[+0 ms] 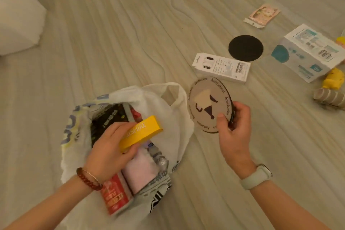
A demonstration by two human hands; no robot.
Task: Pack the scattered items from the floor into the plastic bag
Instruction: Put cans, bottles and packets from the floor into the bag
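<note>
Gripping a long yellow cardboard box [141,131], the left hand [110,150] is held over the mouth of the white printed plastic bag [168,106], which lies open on the pale wavy-grained floor [130,33]. Inside the bag a black box [108,117], a red packet [113,196] and a pale pink pack [140,172] are seen. A round grey printed disc [209,104] is pinched at its edge by the right hand [233,127], just beside the bag's handle. Farther off on the floor are left a white barcoded box [221,69], a black round pad [245,48], a large white and teal box [309,50], a pink sachet [261,15], a yellow soft item [334,80] and a roll of tape [329,97].
</note>
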